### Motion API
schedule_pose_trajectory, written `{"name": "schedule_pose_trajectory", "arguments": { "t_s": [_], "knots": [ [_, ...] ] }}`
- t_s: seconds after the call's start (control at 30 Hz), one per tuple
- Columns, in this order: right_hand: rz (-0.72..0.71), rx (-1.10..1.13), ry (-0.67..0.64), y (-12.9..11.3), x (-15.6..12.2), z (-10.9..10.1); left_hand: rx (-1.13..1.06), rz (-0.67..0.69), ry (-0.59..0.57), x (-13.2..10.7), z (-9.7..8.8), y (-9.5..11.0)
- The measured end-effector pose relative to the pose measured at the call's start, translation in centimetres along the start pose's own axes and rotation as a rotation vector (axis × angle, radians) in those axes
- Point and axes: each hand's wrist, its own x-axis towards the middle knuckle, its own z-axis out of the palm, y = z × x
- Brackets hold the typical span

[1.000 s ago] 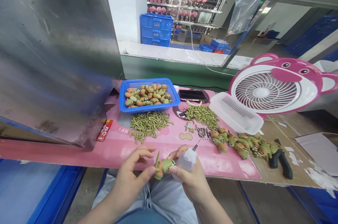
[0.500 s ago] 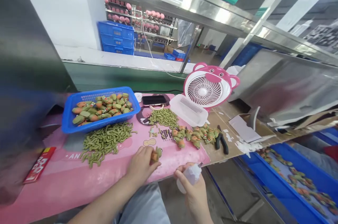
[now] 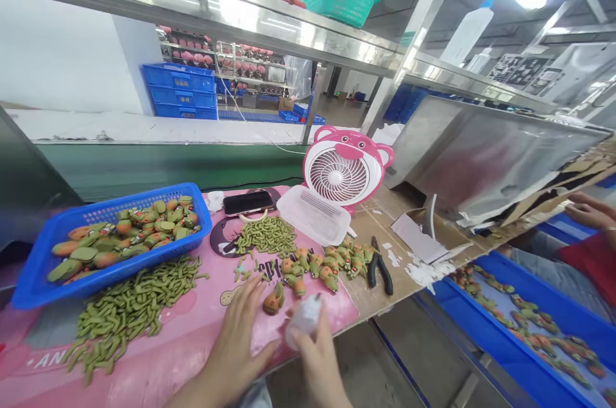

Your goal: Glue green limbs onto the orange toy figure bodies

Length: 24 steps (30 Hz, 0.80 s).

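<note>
My left hand (image 3: 239,336) rests flat on the pink mat (image 3: 158,344), fingers spread, right beside a green-and-orange toy figure (image 3: 274,299) lying on the mat; nothing is gripped. My right hand (image 3: 315,347) grips a small white squeeze bottle (image 3: 303,317) just right of that figure. A row of the same figures (image 3: 327,263) lies further right. Two heaps of small green parts (image 3: 129,307) (image 3: 267,237) lie on the mat. A blue basket (image 3: 33,273) at the left holds many figures.
A pink bear-faced fan (image 3: 341,172) and a white lid (image 3: 312,214) stand behind the figures, a phone (image 3: 248,202) beside them. Black pliers (image 3: 380,267) lie on cardboard. A blue bin (image 3: 529,324) of figures sits lower right. Another person's hand (image 3: 590,212) shows at far right.
The view swung right and up. My left hand brought the figure from my lap to the mat and let go of it. My right hand kept the bottle and moved beside it.
</note>
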Motion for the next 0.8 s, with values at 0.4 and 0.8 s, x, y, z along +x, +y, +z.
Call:
{"name": "schedule_pose_trajectory", "arguments": {
  "t_s": [0.4, 0.8],
  "knots": [
    [-0.653, -0.577, -0.484, 1.2, -0.5, 8.0, -0.745, -0.705, 0.338, -4.1, -3.3, -6.1],
    [-0.725, -1.275, -0.292, 0.5, 6.9, 0.7, -0.406, -0.638, 0.295, -2.4, -4.3, -6.1]
  ]
}}
